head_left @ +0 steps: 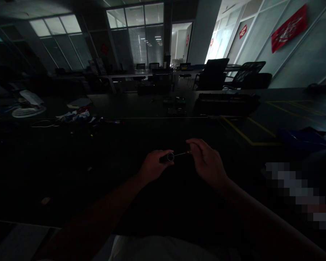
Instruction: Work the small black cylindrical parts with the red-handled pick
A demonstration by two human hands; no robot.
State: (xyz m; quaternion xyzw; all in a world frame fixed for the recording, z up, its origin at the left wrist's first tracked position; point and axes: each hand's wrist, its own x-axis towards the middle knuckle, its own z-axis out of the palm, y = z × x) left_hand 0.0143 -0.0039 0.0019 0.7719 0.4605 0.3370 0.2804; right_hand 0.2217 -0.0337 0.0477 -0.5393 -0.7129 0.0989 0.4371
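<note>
Over the dark table (119,145), my left hand (153,165) is closed around a short, dark cylindrical object (167,157), whose round end with a pale rim faces me. My right hand (209,161) is closed on a screwdriver (181,154). Its thin metal shaft points left to the side of the cylinder, and its handle is mostly hidden by the fingers. In this dim light I cannot tell whether the tip touches the cylinder or sits in it.
A long black unit (226,104) lies at the table's far side, beside small dark parts (176,110). At left are crumpled packets (77,114) and a white round fan-like thing (28,110). A blue bag (304,139) lies at right. Office chairs (212,74) stand beyond.
</note>
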